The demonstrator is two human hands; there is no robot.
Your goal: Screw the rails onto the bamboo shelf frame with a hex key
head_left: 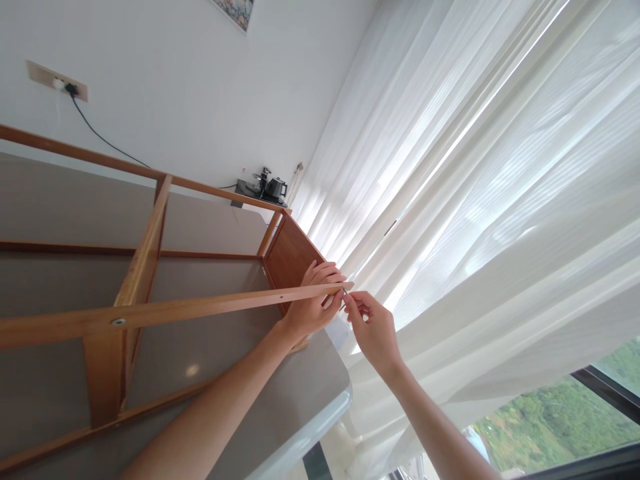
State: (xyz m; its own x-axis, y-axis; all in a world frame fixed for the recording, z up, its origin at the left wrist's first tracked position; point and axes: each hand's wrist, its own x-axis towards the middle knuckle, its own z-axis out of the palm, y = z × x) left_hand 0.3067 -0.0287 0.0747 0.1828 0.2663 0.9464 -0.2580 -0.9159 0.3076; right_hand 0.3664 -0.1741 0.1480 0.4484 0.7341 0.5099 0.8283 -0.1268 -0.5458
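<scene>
Gripping the rail point(225, 303) (wooden) is the left hand point(308, 315).

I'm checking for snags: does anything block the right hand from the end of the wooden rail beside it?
Nothing visible does: the right hand pinches a small thin piece at that end of the wooden rail. The left hand grips the rail close by; the white curtain hangs beyond.

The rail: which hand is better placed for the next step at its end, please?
The right hand, probably: it pinches a thin piece, too small to identify, at the end of the rail. The left hand wraps around the rail close by, so it seems better suited to steadying.
</scene>
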